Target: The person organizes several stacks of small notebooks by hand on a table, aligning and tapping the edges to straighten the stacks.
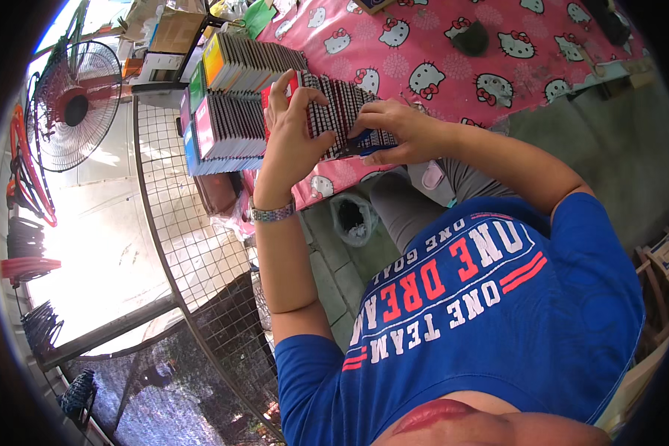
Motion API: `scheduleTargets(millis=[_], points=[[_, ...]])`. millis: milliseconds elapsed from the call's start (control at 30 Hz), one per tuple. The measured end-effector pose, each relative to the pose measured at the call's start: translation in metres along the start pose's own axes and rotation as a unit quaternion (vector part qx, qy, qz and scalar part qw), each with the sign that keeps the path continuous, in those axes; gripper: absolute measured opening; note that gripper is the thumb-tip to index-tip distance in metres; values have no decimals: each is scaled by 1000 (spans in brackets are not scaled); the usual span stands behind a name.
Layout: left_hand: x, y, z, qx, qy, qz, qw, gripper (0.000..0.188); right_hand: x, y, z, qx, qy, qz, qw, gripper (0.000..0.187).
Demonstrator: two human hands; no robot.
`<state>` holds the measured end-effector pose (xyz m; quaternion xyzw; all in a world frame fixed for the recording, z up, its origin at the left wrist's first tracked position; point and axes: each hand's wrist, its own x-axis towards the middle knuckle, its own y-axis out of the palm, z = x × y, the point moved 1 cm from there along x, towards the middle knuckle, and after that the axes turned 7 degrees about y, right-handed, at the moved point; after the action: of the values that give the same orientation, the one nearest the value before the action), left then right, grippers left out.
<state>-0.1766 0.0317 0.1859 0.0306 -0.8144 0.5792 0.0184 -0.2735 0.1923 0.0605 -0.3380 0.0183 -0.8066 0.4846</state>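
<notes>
A row of spiral notebooks (336,104) stands packed together on the pink cloth, wire bindings facing up, with a red cover at its left end. My left hand (290,126) is bent around the left end, fingers curled over the top and thumb pressed on the near side. At the right end my right hand (401,132) grips the row, its fingers over the bindings and its thumb low on the near side near a blue cover. Just left of this row are more notebook stacks (230,123), with yellow, green, pink and blue covers.
A pink cartoon-cat tablecloth (424,44) covers the table, with a dark round object (470,39) on it. A plastic-lined bin (353,219) stands below the near edge. To the left are a wire mesh panel (178,171), a fan (76,108) and a cardboard box (175,31).
</notes>
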Motion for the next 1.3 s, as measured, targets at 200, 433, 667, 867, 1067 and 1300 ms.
scheduleTargets(millis=[200, 433, 667, 867, 1067, 1300], points=[[-3, 0, 2, -10, -17, 1, 1000, 53, 6, -6, 8, 254, 285, 234, 894, 31], [1, 9, -11, 104, -12, -4, 995, 55, -2, 3, -12, 85, 25, 31, 996, 31], [0, 10, -14, 128, -22, -1, 992, 57, -2, 3, -11, 192, 192, 171, 947, 32], [1, 16, -16, 166, -25, -5, 986, 61, -2, 5, -21, 65, 23, 36, 997, 29], [1, 14, -15, 162, -22, 4, 987, 64, -1, 1, -18, 276, 276, 239, 889, 35], [0, 15, -16, 174, -21, 0, 985, 64, -4, 0, -15, 31, 98, 99, 990, 42]])
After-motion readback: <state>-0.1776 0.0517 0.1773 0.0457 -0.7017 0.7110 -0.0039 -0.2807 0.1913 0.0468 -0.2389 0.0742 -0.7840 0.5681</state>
